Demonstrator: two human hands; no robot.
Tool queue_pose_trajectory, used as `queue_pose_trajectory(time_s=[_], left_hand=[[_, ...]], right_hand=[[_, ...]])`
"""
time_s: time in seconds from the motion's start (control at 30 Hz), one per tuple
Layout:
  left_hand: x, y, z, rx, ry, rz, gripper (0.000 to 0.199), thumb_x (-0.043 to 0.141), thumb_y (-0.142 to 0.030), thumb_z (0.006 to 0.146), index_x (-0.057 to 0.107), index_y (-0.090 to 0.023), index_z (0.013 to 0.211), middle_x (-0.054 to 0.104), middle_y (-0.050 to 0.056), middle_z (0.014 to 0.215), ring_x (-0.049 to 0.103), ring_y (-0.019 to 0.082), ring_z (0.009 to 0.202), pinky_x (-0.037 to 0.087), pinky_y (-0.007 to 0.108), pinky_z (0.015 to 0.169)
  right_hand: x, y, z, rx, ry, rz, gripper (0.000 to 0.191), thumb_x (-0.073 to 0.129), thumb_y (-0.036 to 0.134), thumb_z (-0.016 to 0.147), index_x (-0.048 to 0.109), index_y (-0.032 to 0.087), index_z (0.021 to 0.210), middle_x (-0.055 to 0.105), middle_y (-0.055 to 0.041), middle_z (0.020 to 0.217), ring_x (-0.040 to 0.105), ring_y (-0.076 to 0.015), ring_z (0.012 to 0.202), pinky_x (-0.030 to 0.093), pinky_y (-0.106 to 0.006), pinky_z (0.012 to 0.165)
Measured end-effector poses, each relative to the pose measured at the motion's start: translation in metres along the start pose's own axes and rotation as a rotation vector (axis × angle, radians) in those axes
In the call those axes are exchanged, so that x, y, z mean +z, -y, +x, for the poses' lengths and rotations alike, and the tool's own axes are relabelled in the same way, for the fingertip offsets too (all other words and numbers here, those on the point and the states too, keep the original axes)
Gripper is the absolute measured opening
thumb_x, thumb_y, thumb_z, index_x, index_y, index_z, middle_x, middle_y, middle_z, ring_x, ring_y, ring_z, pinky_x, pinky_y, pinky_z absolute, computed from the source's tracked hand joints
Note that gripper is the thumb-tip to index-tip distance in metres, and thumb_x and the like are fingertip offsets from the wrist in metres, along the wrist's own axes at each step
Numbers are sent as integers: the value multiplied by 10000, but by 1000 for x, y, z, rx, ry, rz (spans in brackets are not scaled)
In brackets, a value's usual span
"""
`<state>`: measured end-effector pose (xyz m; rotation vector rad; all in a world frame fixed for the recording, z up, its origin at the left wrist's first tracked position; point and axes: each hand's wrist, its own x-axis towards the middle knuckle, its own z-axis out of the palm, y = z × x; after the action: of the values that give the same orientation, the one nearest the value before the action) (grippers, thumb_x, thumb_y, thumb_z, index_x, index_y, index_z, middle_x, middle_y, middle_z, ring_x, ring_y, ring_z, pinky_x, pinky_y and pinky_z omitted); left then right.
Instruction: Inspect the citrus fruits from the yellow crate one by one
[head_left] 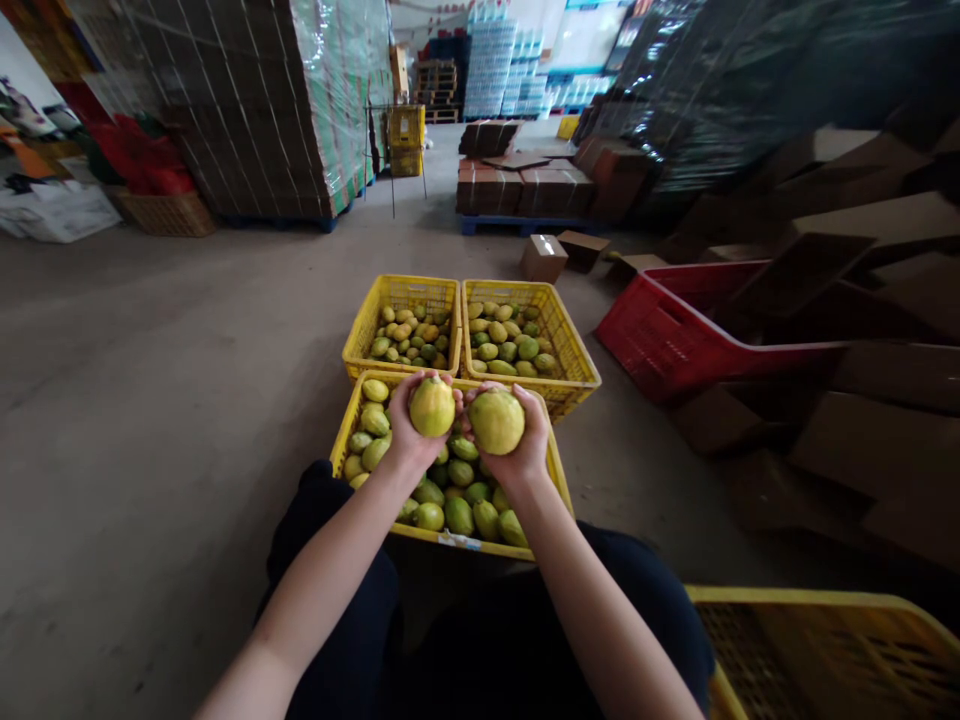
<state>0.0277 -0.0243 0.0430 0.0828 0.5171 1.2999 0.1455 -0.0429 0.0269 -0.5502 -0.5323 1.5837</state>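
My left hand [411,418] is closed around a yellow-green papaya [433,406], its narrow tip pointing up. Beside it, my right hand [529,430] cups a rounder, paler papaya [496,421], fingers curled behind it. Both fruits are held close together above the near yellow crate [564,490], which contains many green and yellow papayas [459,515]. My forearms and hands cover part of that crate's contents. Just beyond it stand a back left crate [363,318] and a back right crate [576,345], each with more of this fruit inside.
A red crate [652,330] stands to the right among cardboard boxes [877,440]. Another yellow crate [795,600] is at my lower right. Wrapped pallet stacks [247,110] and flattened cartons [525,190] on a blue pallet are farther back on the concrete floor [187,400].
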Motion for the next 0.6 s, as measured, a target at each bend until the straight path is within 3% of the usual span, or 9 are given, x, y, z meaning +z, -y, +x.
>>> queue_pose_trajectory(time_s=[0.37, 0.6], left_hand=[[-2, 0, 1, -5, 8, -9, 165, 545, -225, 787, 631, -179, 654, 652, 9, 641, 608, 128, 514, 500, 231, 503], [-1, 0, 1, -7, 7, -4, 190, 531, -226, 808, 631, -185, 652, 650, 10, 650, 608, 135, 516, 502, 249, 524]], right_hand=[[1, 1, -1, 21, -44, -14, 267, 700, 449, 663, 630, 211, 763, 690, -29, 725, 685, -213, 666, 492, -263, 417], [2, 1, -1, 23, -29, -9, 268, 709, 449, 648, 650, 204, 738, 705, -20, 710, 637, -164, 559, 478, -245, 408]])
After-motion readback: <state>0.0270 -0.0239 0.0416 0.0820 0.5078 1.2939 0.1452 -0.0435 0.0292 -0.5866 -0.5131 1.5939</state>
